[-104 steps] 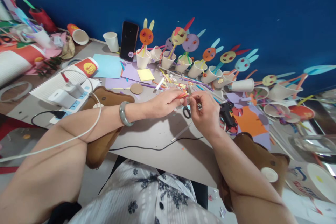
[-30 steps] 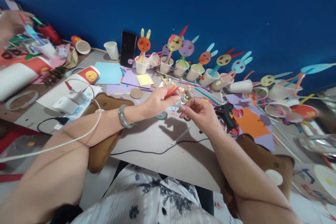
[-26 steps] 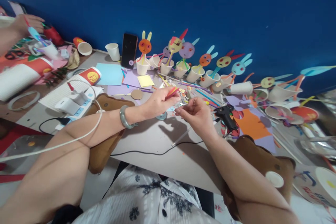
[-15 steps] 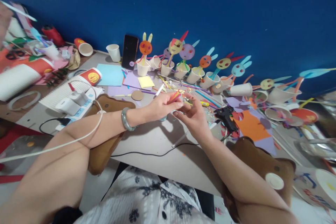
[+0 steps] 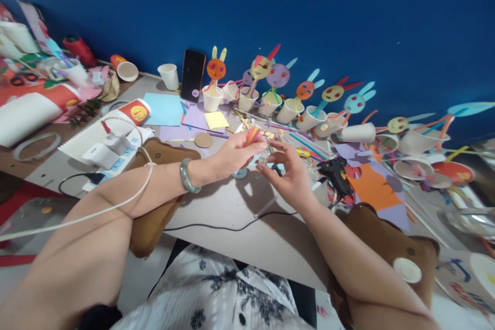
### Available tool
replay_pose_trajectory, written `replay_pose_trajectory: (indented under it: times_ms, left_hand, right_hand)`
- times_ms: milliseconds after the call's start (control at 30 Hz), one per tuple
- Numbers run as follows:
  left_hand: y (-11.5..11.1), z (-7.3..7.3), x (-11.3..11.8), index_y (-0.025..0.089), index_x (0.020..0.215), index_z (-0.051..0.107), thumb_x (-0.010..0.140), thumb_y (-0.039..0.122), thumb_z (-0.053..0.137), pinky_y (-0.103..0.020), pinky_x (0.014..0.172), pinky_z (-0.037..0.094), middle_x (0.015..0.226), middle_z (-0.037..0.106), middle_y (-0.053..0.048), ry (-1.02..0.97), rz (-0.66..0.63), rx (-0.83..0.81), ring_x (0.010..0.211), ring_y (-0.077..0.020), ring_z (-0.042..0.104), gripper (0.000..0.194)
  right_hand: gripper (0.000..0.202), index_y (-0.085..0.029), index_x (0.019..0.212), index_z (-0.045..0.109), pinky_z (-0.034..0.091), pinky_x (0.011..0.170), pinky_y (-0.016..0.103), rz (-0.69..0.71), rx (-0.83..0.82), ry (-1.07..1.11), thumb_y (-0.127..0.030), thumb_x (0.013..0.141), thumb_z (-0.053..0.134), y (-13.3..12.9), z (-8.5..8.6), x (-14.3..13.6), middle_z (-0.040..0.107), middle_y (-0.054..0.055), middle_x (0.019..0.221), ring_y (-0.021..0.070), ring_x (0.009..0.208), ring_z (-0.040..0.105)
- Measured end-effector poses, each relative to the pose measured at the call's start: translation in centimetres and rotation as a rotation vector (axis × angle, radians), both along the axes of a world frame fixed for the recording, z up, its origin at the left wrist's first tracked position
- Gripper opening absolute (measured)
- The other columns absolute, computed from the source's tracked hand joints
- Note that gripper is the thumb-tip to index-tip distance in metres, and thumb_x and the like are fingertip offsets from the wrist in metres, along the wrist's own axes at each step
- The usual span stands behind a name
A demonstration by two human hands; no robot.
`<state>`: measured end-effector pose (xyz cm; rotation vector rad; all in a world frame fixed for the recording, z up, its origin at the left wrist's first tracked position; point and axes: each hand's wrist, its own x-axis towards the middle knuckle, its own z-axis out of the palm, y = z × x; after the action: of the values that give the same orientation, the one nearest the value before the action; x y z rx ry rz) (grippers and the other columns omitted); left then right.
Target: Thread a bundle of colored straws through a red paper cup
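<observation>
Red and yellow paper strips (image 5: 253, 135) sit pinched in the left hand (image 5: 232, 153) above the grey table (image 5: 232, 206). Touching it, the right hand (image 5: 288, 170) closes its fingertips on a small clear piece (image 5: 263, 157).

You have bare tabletop (image 5: 232, 211) along its near edge; paper-cup rabbits (image 5: 270, 98) crowd the far edge, a glue gun (image 5: 335, 172) blocks the right.
</observation>
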<state>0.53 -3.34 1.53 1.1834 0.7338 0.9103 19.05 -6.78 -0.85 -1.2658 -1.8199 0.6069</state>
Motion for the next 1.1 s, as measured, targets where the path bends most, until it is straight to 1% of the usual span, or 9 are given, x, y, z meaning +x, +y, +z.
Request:
replay_pose_trajectory:
  times_ms: [167,367,500,600,667,800,867,967,1100]
  left_hand:
    - [-0.1,-0.1,0.1,0.02,0.087,0.051,0.094,0.029,0.067,-0.021,0.043,0.026,0.051,0.04,0.01,0.01,0.083,-0.054,0.044,-0.0059,0.036,0.02]
    - [-0.1,0.5,0.0,0.021,0.082,0.046,0.093,0.031,0.068,-0.02,0.044,0.019,0.052,0.028,0.013,-0.072,0.092,-0.103,0.043,-0.0039,0.026,0.026]
    - [0.2,1.4,-0.3,0.021,0.079,0.043,0.092,0.034,0.069,-0.019,0.045,0.018,0.057,0.028,0.012,-0.108,0.09,-0.083,0.046,-0.0028,0.023,0.032]
    - [0.5,1.7,-0.5,0.021,0.082,0.046,0.095,0.032,0.064,-0.02,0.045,0.019,0.058,0.03,0.011,-0.092,0.086,-0.066,0.046,-0.0033,0.024,0.026]
    - [0.7,1.5,-0.6,0.021,0.085,0.048,0.095,0.033,0.064,-0.02,0.046,0.021,0.057,0.03,0.011,-0.079,0.066,-0.032,0.046,-0.0043,0.027,0.023]
    - [0.8,1.3,-0.8,0.02,0.085,0.051,0.092,0.041,0.071,-0.022,0.048,0.026,0.057,0.034,0.01,-0.07,-0.021,0.091,0.048,-0.005,0.031,0.029]
    - [0.7,1.4,-0.9,0.02,0.083,0.051,0.09,0.045,0.072,-0.022,0.048,0.027,0.059,0.037,0.009,-0.059,-0.061,0.132,0.049,-0.0047,0.032,0.034]
    - [0.5,1.5,-1.0,0.019,0.083,0.053,0.09,0.051,0.072,-0.022,0.047,0.028,0.059,0.038,0.009,-0.025,-0.126,0.162,0.05,-0.005,0.032,0.037]
    - [0.6,1.4,-1.2,0.019,0.086,0.053,0.092,0.05,0.069,-0.022,0.047,0.029,0.059,0.037,0.009,-0.026,-0.183,0.174,0.05,-0.0054,0.032,0.035]
  right_hand:
    - [0.05,-0.023,0.131,0.057,0.05,0.065,0.035,-0.009,0.013,-0.152,-0.043,0.088,0.074,-0.1,0.7,0.4,0.073,0.003,0.086,0.0214,0.074,0.069]
    - [0.022,-0.026,0.111,0.066,0.046,0.082,0.043,-0.17,0.499,-0.476,-0.038,0.093,0.07,0.0,0.1,0.5,0.076,0.005,0.082,0.0274,0.085,0.068]
    - [0.014,-0.027,0.105,0.07,0.046,0.079,0.043,-0.153,0.6,-0.608,-0.035,0.093,0.07,-0.1,-0.4,0.5,0.079,0.006,0.086,0.026,0.082,0.069]
    - [0.01,-0.028,0.102,0.069,0.051,0.078,0.043,-0.041,0.582,-0.566,-0.033,0.093,0.071,-0.4,-0.6,0.4,0.081,0.007,0.099,0.0256,0.086,0.072]
    - [0.007,-0.028,0.097,0.067,0.053,0.077,0.042,-0.009,0.582,-0.463,-0.031,0.092,0.072,-0.8,-0.5,0.3,0.08,0.007,0.096,0.0246,0.084,0.072]
    - [0.023,-0.027,0.103,0.063,0.056,0.082,0.043,-0.097,0.65,-0.194,-0.028,0.086,0.078,-0.9,0.1,0.3,0.074,0.009,0.098,0.0258,0.092,0.07]
    - [0.035,-0.026,0.115,0.062,0.058,0.088,0.046,-0.09,0.559,-0.09,-0.032,0.085,0.077,-0.5,0.3,0.3,0.071,0.013,0.117,0.0299,0.109,0.069]
    - [0.049,-0.026,0.131,0.059,0.058,0.097,0.047,0.034,0.233,0.059,-0.043,0.087,0.074,0.1,0.3,0.5,0.068,0.015,0.133,0.031,0.124,0.066]
    - [0.052,-0.026,0.121,0.064,0.06,0.092,0.044,0.142,-0.159,0.291,-0.054,0.081,0.082,0.3,0.5,0.7,0.074,0.012,0.12,0.029,0.113,0.072]
